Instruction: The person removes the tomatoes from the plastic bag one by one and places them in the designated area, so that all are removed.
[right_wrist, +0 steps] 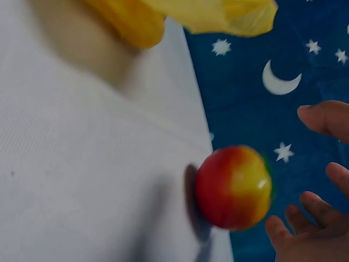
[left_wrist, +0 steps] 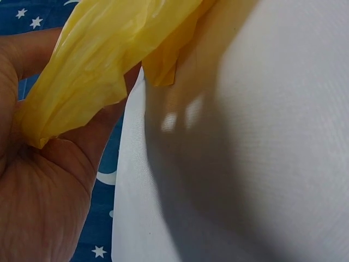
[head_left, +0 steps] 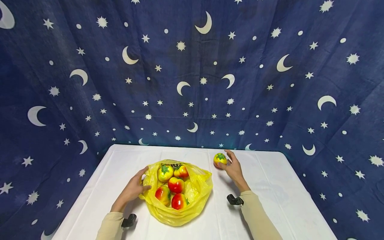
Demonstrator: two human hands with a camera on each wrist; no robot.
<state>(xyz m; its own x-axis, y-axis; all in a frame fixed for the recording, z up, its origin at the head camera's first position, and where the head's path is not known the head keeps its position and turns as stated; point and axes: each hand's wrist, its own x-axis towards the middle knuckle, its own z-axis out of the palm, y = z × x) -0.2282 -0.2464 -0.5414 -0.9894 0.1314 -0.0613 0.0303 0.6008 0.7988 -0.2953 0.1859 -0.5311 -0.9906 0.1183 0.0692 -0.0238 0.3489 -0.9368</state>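
Note:
On the white table a yellow plastic bag (head_left: pixel 192 196) lies with its mouth spread, and inside sit several red-and-yellow toy fruits (head_left: pixel 176 185) with green leafy caps. My left hand (head_left: pixel 133 187) holds the bag's left edge; in the left wrist view the yellow plastic (left_wrist: pixel 103 65) runs into the palm and hides part of the fingers. To the right of the bag, one more toy fruit (head_left: pixel 220 160) rests on the table. My right hand (head_left: pixel 234 168) is beside it with thumb and fingers spread. The right wrist view shows a gap between this fruit (right_wrist: pixel 233 187) and the fingers (right_wrist: pixel 322 207).
A white cloth covers the table (head_left: pixel 270 186). Behind it and at both sides hangs a dark blue curtain (head_left: pixel 168 80) with moons and stars. A black wrist mount (head_left: pixel 235 200) sits at the right cuff, another (head_left: pixel 129 220) at the left.

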